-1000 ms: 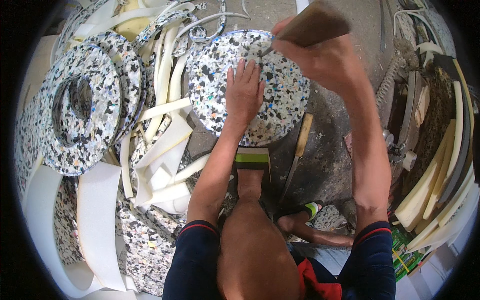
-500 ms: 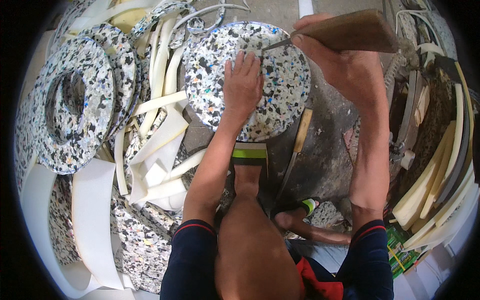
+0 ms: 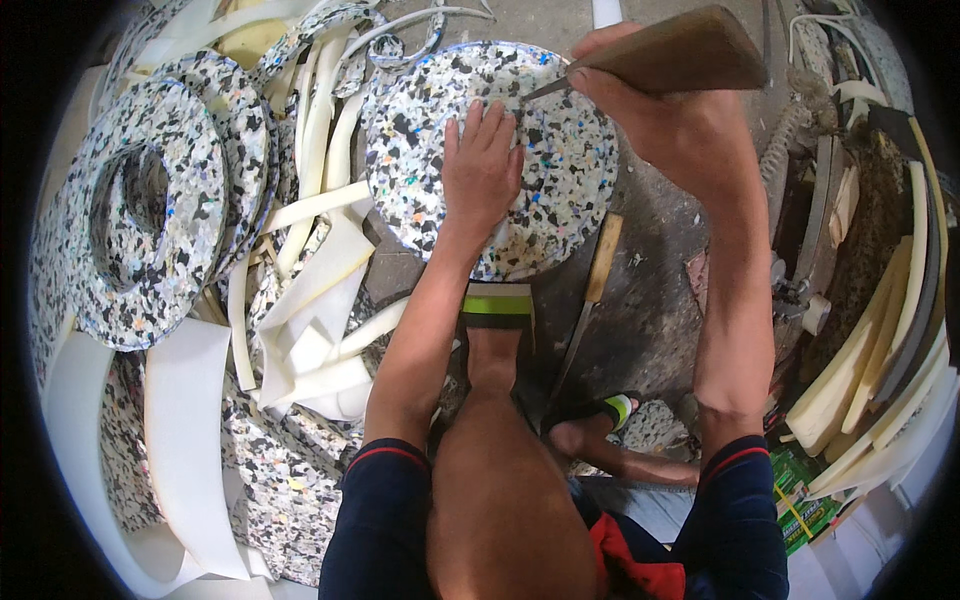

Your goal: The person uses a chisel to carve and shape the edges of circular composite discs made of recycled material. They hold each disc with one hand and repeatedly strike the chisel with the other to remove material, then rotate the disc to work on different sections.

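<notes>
A round disc of speckled rebonded foam [image 3: 560, 200] lies flat in front of me. My left hand [image 3: 482, 170] presses on it, palm down with the fingers stretched out. Above the disc's far right part, my right hand [image 3: 665, 115] is closed round a knife with a thick brown wooden handle [image 3: 690, 52]. Its thin dark blade [image 3: 548, 90] points left, the tip at the foam near my left fingertips; how deep it sits I cannot tell. A second knife [image 3: 602, 260], with a pale wooden handle, lies just right of the disc.
Foam rings [image 3: 200, 180] are stacked at the left, beside tangled cream foam strips [image 3: 315, 210] and bent white foam sheets [image 3: 185, 430]. At the right lie more long foam strips [image 3: 860, 350] and a coiled cable [image 3: 785, 145]. My sandalled foot [image 3: 497, 305] stands at the disc's near edge.
My right hand and the knife have shifted slightly left and away from me. My left hand stays on the foam disc, and the whole view has moved a little.
</notes>
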The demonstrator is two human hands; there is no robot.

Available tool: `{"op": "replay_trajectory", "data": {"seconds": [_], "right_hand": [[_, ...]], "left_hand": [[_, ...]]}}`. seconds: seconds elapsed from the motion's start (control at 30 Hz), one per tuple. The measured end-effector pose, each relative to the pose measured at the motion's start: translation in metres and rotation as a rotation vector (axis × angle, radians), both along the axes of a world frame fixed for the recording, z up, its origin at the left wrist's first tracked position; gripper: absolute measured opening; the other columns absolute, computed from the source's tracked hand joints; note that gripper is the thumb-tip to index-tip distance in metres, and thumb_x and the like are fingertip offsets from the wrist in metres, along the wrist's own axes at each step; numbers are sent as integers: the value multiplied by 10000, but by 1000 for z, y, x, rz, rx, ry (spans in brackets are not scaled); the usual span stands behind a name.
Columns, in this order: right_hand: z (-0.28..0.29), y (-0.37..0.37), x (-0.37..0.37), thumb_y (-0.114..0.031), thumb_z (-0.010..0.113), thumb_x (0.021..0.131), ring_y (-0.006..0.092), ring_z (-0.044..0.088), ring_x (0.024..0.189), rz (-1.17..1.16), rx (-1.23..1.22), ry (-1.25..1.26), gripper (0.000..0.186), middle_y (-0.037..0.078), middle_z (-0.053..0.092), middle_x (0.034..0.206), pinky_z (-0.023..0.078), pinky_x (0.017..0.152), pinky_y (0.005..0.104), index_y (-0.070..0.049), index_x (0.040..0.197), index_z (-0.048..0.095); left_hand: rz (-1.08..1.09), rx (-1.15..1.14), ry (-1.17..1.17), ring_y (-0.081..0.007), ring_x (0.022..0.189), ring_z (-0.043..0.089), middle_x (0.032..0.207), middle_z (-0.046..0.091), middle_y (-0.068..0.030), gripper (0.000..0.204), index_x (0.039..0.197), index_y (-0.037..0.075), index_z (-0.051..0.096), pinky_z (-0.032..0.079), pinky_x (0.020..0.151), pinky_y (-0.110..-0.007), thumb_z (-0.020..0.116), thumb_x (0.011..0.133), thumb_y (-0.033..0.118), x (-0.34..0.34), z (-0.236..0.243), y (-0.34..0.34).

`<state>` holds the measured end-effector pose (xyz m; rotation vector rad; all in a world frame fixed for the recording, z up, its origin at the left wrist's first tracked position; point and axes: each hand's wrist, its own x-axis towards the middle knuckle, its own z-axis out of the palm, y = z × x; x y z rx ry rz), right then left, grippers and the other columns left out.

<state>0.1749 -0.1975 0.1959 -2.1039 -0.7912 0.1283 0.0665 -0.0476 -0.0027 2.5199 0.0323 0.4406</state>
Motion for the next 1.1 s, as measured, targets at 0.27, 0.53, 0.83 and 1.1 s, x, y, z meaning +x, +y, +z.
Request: {"op": "replay_trajectory", "data": {"seconds": [0.27,0.53,0.83,1.1], "right_hand": [[-14,21,-4,-150,823,897,94,689,761,-121,-84,67,183,19,755,855,554,658,287,-84,1063,784],[-17,2,-5,-146,818,900,82,680,752,-65,26,-85,162,19,757,850,544,627,296,-86,1047,792],[-9,-1,-11,-152,819,898,95,705,794,-91,15,-63,167,36,783,900,563,685,295,-87,1050,795],[-14,9,-4,-152,827,889,93,696,787,-151,-62,-19,183,31,769,874,557,684,294,-57,1040,788]], "left_hand": [[8,29,6,-365,1417,490,1442,603,-143,418,1328,46,643,342,1164,-597,708,936,174,2,3,0],[1,31,4,-362,1411,496,1443,604,-137,407,1329,50,648,350,1158,-596,696,948,185,1,1,-1],[22,33,4,-350,1419,494,1461,600,-124,420,1342,64,652,330,1176,-591,696,947,200,0,-1,-1],[11,47,30,-351,1424,492,1468,598,-121,430,1339,63,657,322,1185,-586,706,939,211,1,1,-2]]}}
